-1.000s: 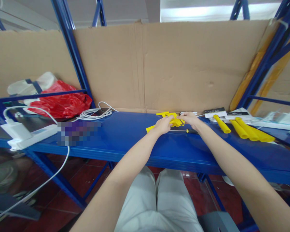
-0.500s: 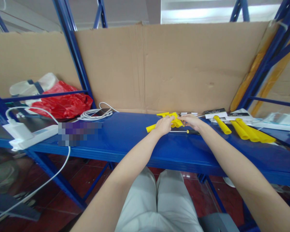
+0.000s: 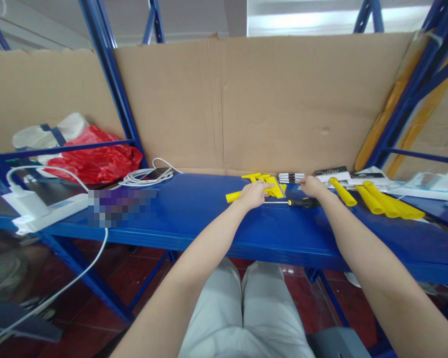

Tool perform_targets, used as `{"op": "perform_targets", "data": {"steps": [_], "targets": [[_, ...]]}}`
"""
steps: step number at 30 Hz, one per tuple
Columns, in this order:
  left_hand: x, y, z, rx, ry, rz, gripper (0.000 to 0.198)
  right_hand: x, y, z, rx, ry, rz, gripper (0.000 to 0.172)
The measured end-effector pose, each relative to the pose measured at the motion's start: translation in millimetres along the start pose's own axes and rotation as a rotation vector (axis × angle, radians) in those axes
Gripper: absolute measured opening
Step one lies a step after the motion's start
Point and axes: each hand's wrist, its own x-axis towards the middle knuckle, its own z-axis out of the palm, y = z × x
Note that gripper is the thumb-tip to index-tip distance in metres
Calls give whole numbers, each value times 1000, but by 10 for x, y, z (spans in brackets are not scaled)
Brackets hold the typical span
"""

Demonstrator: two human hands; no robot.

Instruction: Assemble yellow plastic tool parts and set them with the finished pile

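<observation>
My left hand (image 3: 252,194) is closed around a yellow scraper (image 3: 274,188), whose wide head with a pale metal edge points right. A yellow tube handle (image 3: 232,197) sticks out on the left of that hand. My right hand (image 3: 313,187) is to the right, apart from the scraper, its fingertips pinched close to the blue surface. Whatever they hold is too small to make out. Below the scraper lies a screwdriver (image 3: 304,202) with a black and yellow handle. Small white and dark packets (image 3: 290,177) lie behind, between the hands. More yellow pieces (image 3: 250,176) show beyond my left hand.
Several yellow tube handles (image 3: 375,199) lie on the right of the blue shelf (image 3: 194,219), by white and black boxes (image 3: 333,174). A coiled white cable (image 3: 145,177), a red plastic bag (image 3: 97,158) and a power strip (image 3: 55,211) are left. Cardboard (image 3: 276,104) closes the back.
My right hand has left the scraper and moved a little right, uncovering the white packets and more of the screwdriver handle. My left hand stays in place with the scraper.
</observation>
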Motion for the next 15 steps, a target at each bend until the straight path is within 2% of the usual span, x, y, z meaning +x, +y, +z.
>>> {"op": "perform_targets", "data": {"steps": [2,4,7,15], "targets": [[7,-11,14,-2,6,4,43,15,99,0,-185,-14,37,40],[9,-15,21,-3,15,4,43,13,154,10,-272,-71,71,45],[4,-6,16,-13,22,-1,42,24,192,40,-302,-140,81,48],[-11,24,-2,-24,4,-11,44,124,275,117,-282,-159,63,43]]}}
